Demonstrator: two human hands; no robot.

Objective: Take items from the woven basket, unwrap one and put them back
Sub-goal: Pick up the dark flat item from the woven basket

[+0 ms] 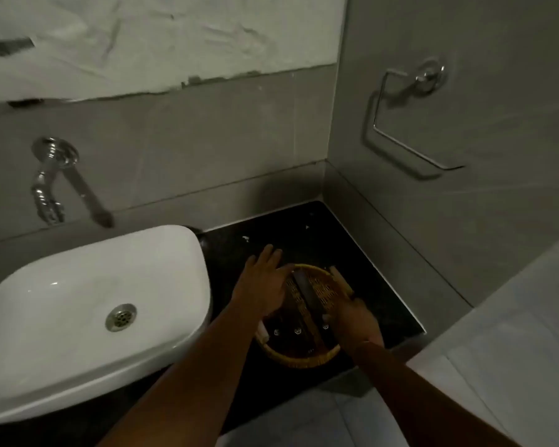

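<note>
Looking down at the woven basket point(299, 356), it's sitting on the dark counter point(378, 285) lower middle of the frame, just right of the white sink point(88, 304). My left hand point(265, 282) lies flat on the basket's left rim, fingers spread. My right hand point(357, 317) is at the right rim, curled around a tan stick-like item point(339, 279). A few dark packets point(296, 330) lie inside, too dim to read.

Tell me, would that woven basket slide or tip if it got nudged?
The woven basket looks light and wide, so it would probably slide on the smooth dark counter rather than tip. The left hand and right hand flank it, likely steadying it.
</note>
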